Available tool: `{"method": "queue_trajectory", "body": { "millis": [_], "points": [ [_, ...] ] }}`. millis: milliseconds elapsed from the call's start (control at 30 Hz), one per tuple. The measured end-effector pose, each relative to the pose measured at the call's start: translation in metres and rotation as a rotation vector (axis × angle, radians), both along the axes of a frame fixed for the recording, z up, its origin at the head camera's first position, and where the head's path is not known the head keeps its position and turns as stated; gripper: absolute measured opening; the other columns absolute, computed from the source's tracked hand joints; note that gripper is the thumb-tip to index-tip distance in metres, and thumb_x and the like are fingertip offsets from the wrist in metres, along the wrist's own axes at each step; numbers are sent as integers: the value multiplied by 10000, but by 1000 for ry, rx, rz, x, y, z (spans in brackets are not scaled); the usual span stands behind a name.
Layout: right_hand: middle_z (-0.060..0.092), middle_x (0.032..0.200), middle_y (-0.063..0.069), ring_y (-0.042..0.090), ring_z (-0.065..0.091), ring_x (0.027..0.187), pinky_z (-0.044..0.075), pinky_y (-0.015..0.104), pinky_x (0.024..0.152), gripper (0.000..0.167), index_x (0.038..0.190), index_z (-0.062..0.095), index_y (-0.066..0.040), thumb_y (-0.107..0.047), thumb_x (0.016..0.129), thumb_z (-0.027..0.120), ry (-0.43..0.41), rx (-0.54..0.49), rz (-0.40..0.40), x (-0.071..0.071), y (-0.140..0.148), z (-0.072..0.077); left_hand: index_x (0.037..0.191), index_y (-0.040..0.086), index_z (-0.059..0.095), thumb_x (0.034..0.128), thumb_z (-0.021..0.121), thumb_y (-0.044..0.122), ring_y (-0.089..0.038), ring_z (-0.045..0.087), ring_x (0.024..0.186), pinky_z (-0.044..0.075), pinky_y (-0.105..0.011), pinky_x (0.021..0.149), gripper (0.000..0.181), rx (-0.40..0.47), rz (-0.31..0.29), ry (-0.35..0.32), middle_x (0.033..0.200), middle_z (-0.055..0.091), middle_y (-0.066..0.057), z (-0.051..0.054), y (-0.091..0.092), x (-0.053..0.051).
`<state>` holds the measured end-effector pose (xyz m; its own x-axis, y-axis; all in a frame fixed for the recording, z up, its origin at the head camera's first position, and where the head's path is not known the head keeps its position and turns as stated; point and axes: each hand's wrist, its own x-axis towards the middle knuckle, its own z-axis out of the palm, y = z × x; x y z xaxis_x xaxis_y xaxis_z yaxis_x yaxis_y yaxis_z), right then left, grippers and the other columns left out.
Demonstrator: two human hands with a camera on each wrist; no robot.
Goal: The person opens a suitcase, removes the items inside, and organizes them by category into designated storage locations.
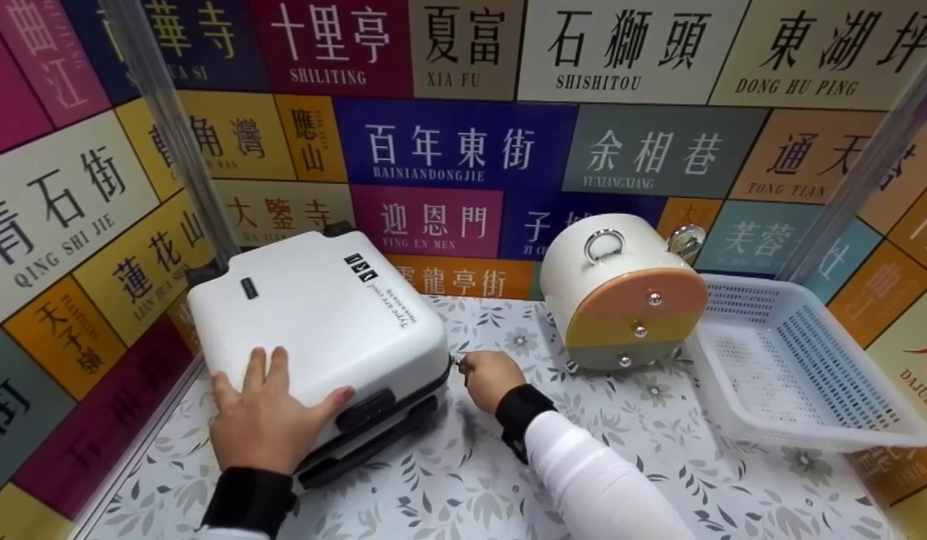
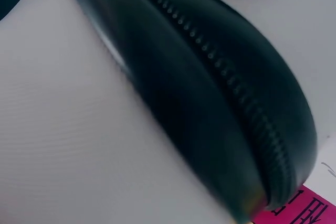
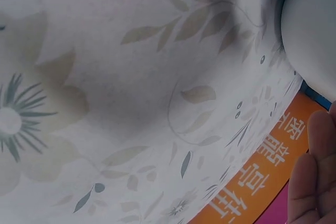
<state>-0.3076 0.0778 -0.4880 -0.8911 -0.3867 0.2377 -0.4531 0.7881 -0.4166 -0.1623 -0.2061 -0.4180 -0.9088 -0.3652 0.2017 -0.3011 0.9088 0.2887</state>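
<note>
A small white suitcase [image 1: 321,300] lies flat on the patterned cloth, its lid facing up. My left hand [image 1: 265,420] rests on the near part of the lid with fingers spread, the thumb close to the black lock panel [image 1: 366,410]. At the suitcase's right corner, my right hand [image 1: 493,379] pinches a small zipper pull [image 1: 456,361] with curled fingers. The left wrist view shows a black band with zipper teeth [image 2: 210,56] along a pale surface. In the right wrist view, a few right-hand fingers [image 3: 304,182] show at the edge; the pull is not visible there.
A white drum-shaped box [image 1: 583,255] with a striped front and round metal knobs stands right of the suitcase. Beside it is a white perforated plastic basket [image 1: 816,439]. Sign-covered panels [image 1: 456,142] rise behind and at both sides. Floral cloth [image 1: 463,480] covers the table.
</note>
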Motion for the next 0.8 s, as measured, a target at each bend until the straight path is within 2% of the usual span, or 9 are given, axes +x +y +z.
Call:
{"method": "queue_trajectory", "body": {
  "millis": [200, 400, 567, 800],
  "points": [
    [777, 817, 40, 307, 753, 812, 601, 446, 763, 191, 876, 789, -106, -82, 964, 620, -12, -10, 10, 4, 5, 0, 1601, 74, 415, 696, 468, 1042, -736, 241, 1437, 476, -834, 878, 1326, -4, 10, 32, 1685, 332, -245, -2, 5, -1],
    [749, 761, 17, 286, 739, 777, 593, 419, 745, 215, 860, 773, -104, -60, 958, 587, -27, -7, 37, 10, 8, 2, 1606, 71, 405, 698, 468, 1040, -740, 224, 1441, 478, -832, 872, 1329, 5, 16, 15, 1692, 316, -245, -1, 7, -1],
    [735, 741, 12, 284, 732, 754, 585, 414, 712, 207, 815, 760, -113, -48, 941, 610, 4, -6, 57, 17, 10, 3, 1617, 70, 383, 690, 429, 1058, -748, 201, 1442, 478, -829, 877, 1355, 5, 12, -9, 1702, 289, -244, 0, 9, -1],
    [712, 680, 12, 278, 707, 688, 576, 397, 685, 235, 761, 740, -102, -50, 950, 610, 42, 4, 126, 24, 10, 4, 1610, 56, 387, 710, 483, 1027, -755, 212, 1430, 462, -830, 919, 1328, 11, 1, 3, 1696, 292, -259, 0, 9, -1]
  ]
}}
